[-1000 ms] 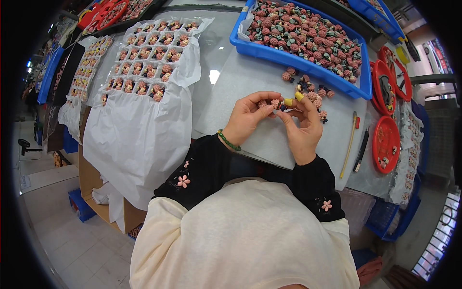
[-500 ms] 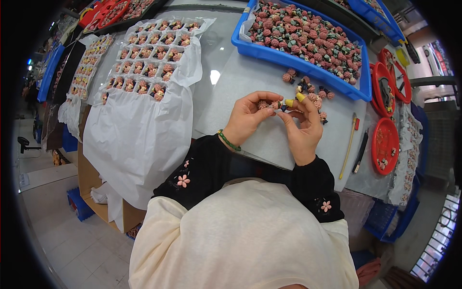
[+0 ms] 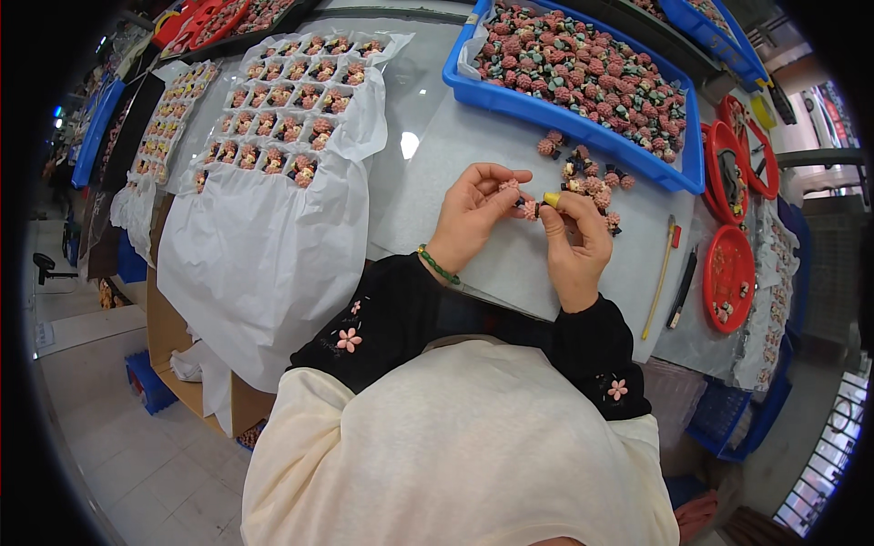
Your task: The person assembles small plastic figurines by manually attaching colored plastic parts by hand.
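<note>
Just above the grey work surface [image 3: 496,268], my two hands meet over small figurines with knobbly pink hair. My left hand [image 3: 462,223] has a green bracelet at the wrist, and its thumb and fingers close on a pink-haired figurine [image 3: 510,185]. A second pink-and-dark figurine [image 3: 529,210] is pinched by my right hand [image 3: 577,250], which wears yellow finger covers [image 3: 552,198]. The two figurines are close together; whether they touch I cannot tell. Beyond my right fingers lies a loose cluster of similar figurines [image 3: 596,187].
A blue bin [image 3: 569,123] full of figurines stands at the back. Left, a white compartment tray [image 3: 350,132] holds rows of figurines over white sheeting [image 3: 264,264]. To the right lie a thin brush [image 3: 657,282], a black-handled tool [image 3: 683,287] and a red dish [image 3: 710,273].
My right fingers have curled in, and the figurine in them has turned and dropped slightly, its pink hair now showing. My left hand has shifted a little, still holding its figurine.
</note>
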The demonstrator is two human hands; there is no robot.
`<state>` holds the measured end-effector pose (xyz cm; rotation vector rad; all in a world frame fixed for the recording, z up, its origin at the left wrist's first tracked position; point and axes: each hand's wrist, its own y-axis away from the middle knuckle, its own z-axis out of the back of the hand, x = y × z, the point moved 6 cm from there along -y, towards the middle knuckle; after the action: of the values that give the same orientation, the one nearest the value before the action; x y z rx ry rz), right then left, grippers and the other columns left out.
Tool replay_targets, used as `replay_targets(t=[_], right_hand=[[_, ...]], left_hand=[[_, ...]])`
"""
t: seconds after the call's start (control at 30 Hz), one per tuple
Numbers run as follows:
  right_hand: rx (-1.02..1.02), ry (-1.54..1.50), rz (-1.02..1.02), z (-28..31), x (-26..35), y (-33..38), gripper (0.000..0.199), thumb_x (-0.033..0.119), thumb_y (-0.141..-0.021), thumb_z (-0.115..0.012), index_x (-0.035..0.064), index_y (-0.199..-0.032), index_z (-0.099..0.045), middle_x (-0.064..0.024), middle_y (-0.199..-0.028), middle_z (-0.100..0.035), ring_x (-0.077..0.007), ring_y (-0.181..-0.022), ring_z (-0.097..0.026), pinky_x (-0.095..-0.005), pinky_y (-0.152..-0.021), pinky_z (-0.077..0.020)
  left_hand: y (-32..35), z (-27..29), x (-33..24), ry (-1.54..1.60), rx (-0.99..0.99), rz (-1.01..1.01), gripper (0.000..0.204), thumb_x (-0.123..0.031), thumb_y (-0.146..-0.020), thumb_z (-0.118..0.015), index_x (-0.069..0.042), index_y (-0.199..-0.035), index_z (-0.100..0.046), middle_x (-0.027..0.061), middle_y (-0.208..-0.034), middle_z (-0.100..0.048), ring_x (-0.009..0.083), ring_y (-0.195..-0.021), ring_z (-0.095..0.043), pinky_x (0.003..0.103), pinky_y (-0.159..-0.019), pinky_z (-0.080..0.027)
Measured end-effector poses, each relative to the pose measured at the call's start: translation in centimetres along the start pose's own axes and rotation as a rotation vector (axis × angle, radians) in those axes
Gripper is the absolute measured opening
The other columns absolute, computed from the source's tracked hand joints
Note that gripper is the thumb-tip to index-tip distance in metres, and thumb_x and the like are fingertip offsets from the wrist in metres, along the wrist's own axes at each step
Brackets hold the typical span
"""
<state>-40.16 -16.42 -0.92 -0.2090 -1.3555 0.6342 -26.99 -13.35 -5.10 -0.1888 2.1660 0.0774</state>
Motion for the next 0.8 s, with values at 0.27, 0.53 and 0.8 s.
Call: replay_targets(t=[0.27,0.53,0.8], right_hand=[[0.034,-0.161,-0.190,-0.5,-1.4,0.2,0.011,-0.001,-0.078,-0.062,-0.0033,-0.088,-0.059,-0.0036,-0.086,-0.055,-0.0087,-0.074,-0.055,-0.0192,-0.064,-0.0439],[0.046,-0.276,-0.332,-0.7,-1.4,1.0,0.018,0.011,-0.086,-0.055,-0.0036,-0.096,-0.057,-0.0057,-0.087,-0.057,-0.0109,-0.073,-0.056,-0.0210,-0.060,-0.0448],[0.102,-0.217,-0.270,-0.7,-0.7,1.0,0.024,0.018,-0.090,-0.048,-0.0028,-0.100,-0.056,-0.0082,-0.087,-0.059,-0.0133,-0.074,-0.056,-0.0228,-0.060,-0.0446]], left_hand=[[0.8,-1.1,-0.2,-0.270,0.106,-0.064,0.040,-0.004,-0.085,-0.053,0.001,-0.123,-0.043,0.0069,-0.107,-0.052,0.0112,-0.096,-0.051,0.023,-0.082,-0.044],[4.4,-1.0,-0.7,-0.428,-0.030,0.010,0.038,0.000,-0.078,-0.059,0.000,-0.115,-0.050,0.0054,-0.103,-0.052,0.0107,-0.092,-0.050,0.024,-0.078,-0.046],[11.4,-0.2,-19.9,-0.824,-0.276,-0.423,0.042,0.008,-0.076,-0.054,0.000,-0.116,-0.048,0.0098,-0.117,-0.050,0.0134,-0.099,-0.049,0.026,-0.080,-0.044]])
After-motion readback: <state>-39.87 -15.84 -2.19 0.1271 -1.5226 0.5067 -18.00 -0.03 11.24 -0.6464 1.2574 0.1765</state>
